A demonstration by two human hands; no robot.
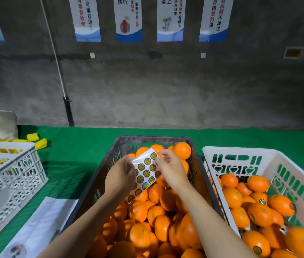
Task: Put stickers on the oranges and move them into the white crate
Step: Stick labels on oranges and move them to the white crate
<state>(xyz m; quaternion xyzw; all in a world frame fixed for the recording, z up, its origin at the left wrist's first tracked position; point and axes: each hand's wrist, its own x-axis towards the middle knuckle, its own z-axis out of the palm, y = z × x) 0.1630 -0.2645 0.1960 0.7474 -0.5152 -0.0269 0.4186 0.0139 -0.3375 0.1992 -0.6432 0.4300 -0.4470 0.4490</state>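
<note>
Grey concrete wall (166,86) with hanging posters (127,19), green-covered table (84,146) below.

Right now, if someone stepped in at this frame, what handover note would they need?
Left hand: holds the sticker sheet over the dark crate.
Right hand: fingertips pinch at the sheet's top edge, apparently peeling a sticker; no orange in it.
Dark crate: full of oranges with no stickers visible.
White crate, on the right: partly filled with stickered oranges.
Done: one batch labelled and moved.
Left: peel, stick, move each orange across to the white crate; most of the dark crate remains.
</note>
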